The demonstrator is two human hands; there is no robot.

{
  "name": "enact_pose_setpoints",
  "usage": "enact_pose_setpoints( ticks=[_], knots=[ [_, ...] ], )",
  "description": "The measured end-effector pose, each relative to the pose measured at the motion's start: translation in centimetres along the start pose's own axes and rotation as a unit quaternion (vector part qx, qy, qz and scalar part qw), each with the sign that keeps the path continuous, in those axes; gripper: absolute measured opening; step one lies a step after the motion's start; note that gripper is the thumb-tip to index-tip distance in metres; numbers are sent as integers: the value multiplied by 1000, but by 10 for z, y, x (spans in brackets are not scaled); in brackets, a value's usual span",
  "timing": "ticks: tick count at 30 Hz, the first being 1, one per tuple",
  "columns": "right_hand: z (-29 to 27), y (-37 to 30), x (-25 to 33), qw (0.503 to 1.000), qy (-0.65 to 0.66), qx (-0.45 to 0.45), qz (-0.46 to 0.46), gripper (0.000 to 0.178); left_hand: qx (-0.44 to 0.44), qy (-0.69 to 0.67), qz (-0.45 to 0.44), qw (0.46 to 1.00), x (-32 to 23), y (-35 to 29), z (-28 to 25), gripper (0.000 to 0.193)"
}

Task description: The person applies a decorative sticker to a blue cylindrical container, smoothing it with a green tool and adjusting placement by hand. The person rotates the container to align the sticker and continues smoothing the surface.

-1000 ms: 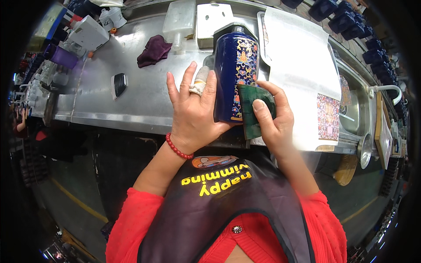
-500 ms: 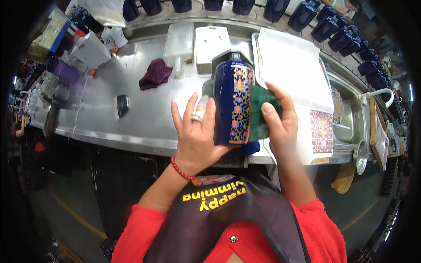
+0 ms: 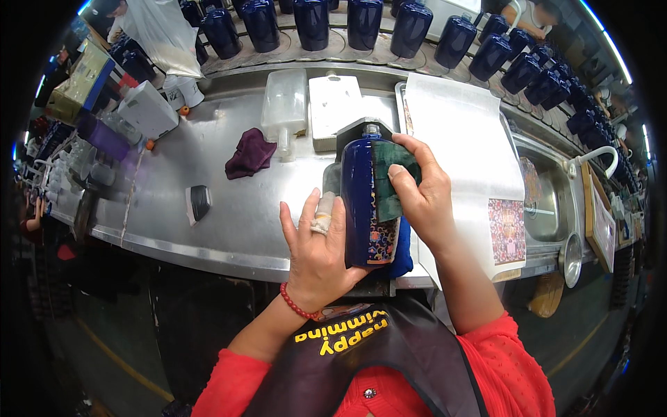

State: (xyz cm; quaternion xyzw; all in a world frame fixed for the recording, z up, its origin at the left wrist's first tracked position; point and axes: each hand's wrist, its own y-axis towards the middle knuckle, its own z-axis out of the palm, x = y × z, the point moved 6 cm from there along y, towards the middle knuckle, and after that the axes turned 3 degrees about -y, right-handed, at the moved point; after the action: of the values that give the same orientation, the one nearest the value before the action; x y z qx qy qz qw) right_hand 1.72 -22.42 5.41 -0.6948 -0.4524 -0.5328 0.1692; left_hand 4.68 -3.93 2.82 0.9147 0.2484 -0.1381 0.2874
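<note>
A dark blue glossy bottle (image 3: 357, 201) with a clear threaded neck lies tilted on a dark holder (image 3: 347, 133), its neck pointing away from me. A colourful floral decal (image 3: 382, 247) runs down its face. My left hand (image 3: 316, 260) steadies the bottle, with its thumb by the base and its fingers spread along the left side; one finger is wrapped in white tape. In my right hand (image 3: 429, 198), thumb on top, is a flat green scraper (image 3: 390, 191). It lies against the decal and covers its upper part. Blue cloth (image 3: 401, 257) shows beneath the bottle.
White paper (image 3: 465, 132) with a patterned decal sheet (image 3: 507, 231) lies at right, before a sink (image 3: 561, 191). A purple cloth (image 3: 250, 154), a clear bottle (image 3: 285, 104), a white box (image 3: 333, 104) and a small black piece (image 3: 199, 203) sit on the metal bench. Blue bottles (image 3: 310, 24) line the conveyor behind.
My right hand has moved the green scraper left, from the bottle's right edge onto the decal. The left hand stays at the bottle. The whole view has shifted slightly.
</note>
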Motion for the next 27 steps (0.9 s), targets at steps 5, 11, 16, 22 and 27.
enact_pose_setpoints(
  ticks=[5, 11, 16, 22, 27],
  knots=[
    [2, 9, 10, 998, -51, 30, -14, 42, 16, 21, 11, 1000, -2, 1, -1, 103],
    [-23, -39, -3, 998, 38, -42, 24, 44, -1, -3, 3, 1000, 2, -1, 0, 105],
    [-9, -67, -1, 998, 7, 7, -56, 45, 17, 10, 0, 1000, 3, -2, 4, 113],
    [10, -60, 23, 982, -145, 39, -113, 44, 25, -14, 0, 1000, 2, -4, 4, 104],
    [7, -65, 31, 984, -82, 60, -145, 48, 30, -32, -21, 999, 9, -7, 10, 106]
  ],
)
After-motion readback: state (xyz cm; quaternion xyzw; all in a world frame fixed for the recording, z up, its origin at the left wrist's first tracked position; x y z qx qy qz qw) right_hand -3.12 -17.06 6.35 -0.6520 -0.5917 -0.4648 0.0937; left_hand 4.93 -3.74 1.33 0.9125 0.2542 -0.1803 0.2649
